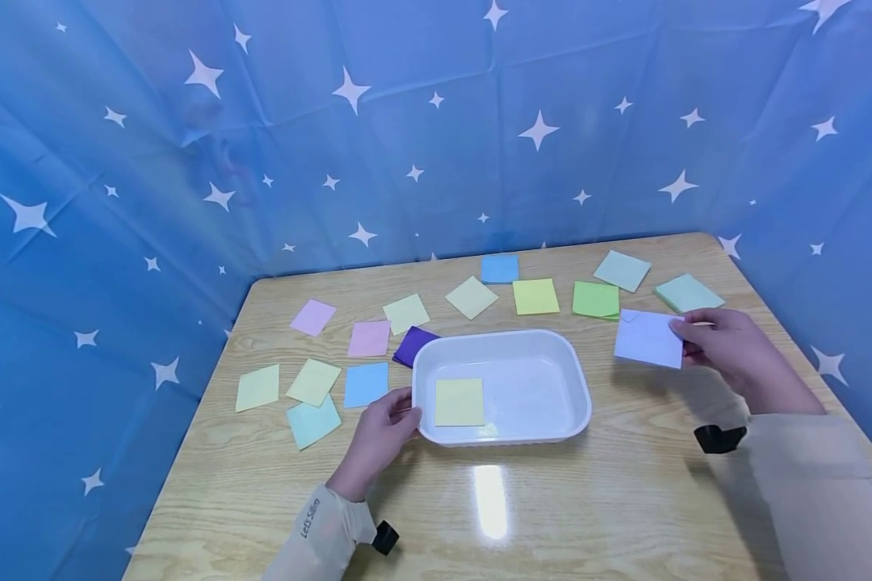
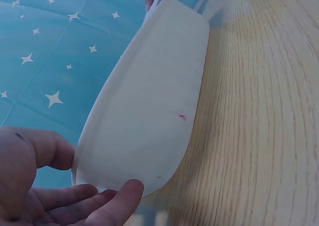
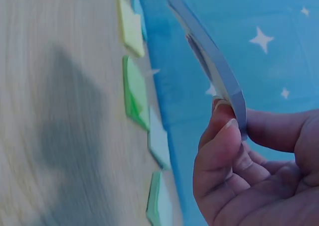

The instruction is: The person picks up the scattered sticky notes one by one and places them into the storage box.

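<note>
My right hand point(image 1: 730, 351) pinches a pale lavender sticky note pad point(image 1: 648, 339) by its right edge, above the table. In the right wrist view the pad point(image 3: 217, 61) shows edge-on, slightly bent, with thumb and fingers point(image 3: 219, 151) on either side. With my left hand point(image 1: 378, 444) I hold the left end of a white plastic tub point(image 1: 574, 420). Up close in the left wrist view, the tub's outer wall point(image 2: 144, 101) has the left hand point(image 2: 60, 186) at its near end. One pale yellow sticky note point(image 1: 459, 402) lies flat inside the tub, to the left.
Left of the tub lie pink, yellow and blue notes point(image 1: 366, 385), with a purple one point(image 1: 414, 347) against its rim. Behind are yellow, blue and green pads point(image 1: 596, 299); mint pads point(image 1: 689, 293) sit at the back right. A starry blue curtain point(image 1: 436, 121) borders the wooden table point(image 1: 538, 516).
</note>
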Demonstrator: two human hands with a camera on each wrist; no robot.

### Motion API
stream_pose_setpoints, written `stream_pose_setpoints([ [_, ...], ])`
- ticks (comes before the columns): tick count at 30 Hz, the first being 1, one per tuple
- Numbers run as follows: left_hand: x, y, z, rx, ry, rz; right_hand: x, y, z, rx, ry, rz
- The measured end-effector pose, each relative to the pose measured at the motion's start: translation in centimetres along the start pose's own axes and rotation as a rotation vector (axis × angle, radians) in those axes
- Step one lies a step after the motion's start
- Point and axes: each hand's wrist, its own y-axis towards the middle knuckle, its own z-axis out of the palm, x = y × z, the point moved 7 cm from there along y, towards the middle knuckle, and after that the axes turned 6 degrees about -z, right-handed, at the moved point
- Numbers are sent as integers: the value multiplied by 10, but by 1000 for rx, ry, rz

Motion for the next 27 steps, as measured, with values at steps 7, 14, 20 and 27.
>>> stream_pose_setpoints([
  [7, 0, 1, -1, 3, -1, 4, 18, 0, 22, 59, 42, -49],
  [14, -1, 1, -1, 10, -13, 20, 37, 1, 47, 98, 74, -71],
  [20, -1, -1, -1, 7, -33, 13, 55, 1, 72, 156, 123, -111],
  [27, -1, -1, 0, 7, -35, 14, 72, 1, 103, 205, 156, -122],
])
